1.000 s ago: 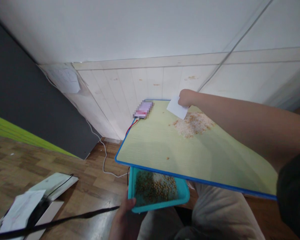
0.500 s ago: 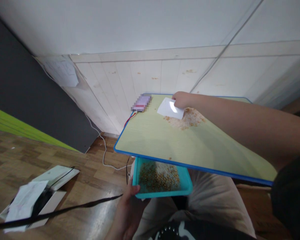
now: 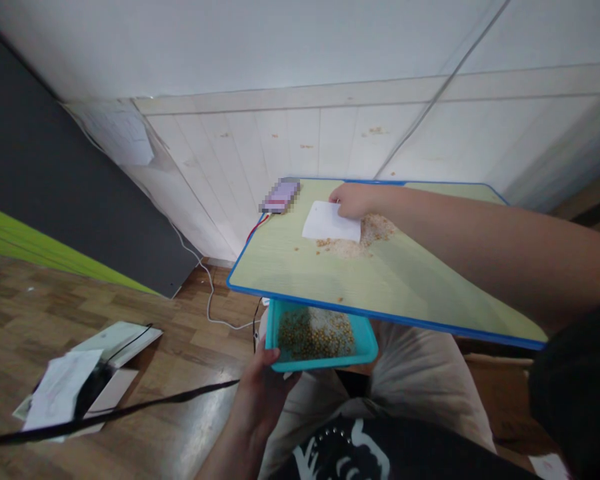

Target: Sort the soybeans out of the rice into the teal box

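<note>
My right hand [image 3: 353,200] grips a white card [image 3: 330,222] by its far right corner. The card leans over a loose pile of pale grains mixed with yellow kernels [image 3: 377,230] on the pale green tabletop [image 3: 410,280]. A few stray kernels lie left of the pile. Below the table's front edge, my left hand [image 3: 267,387] holds a turquoise tray [image 3: 367,343] at its left near corner, thumb on the rim. Inside the tray lie yellow kernels and whitish grains [image 3: 315,333]. The tray's far side is partly hidden under the tabletop.
A blurred-out phone [image 3: 280,195] with a red cable [image 3: 257,229] rests at the table's far left corner. The white wall [image 3: 295,147] stands behind the table. On the floor to the left lies an open box with papers [image 3: 60,390]. A black strap [image 3: 180,398] crosses at lower left.
My right hand has moved the card slightly left and turned it, and more of the pile's near side shows with stray kernels. My left hand still holds the tray. The view has shifted a little.
</note>
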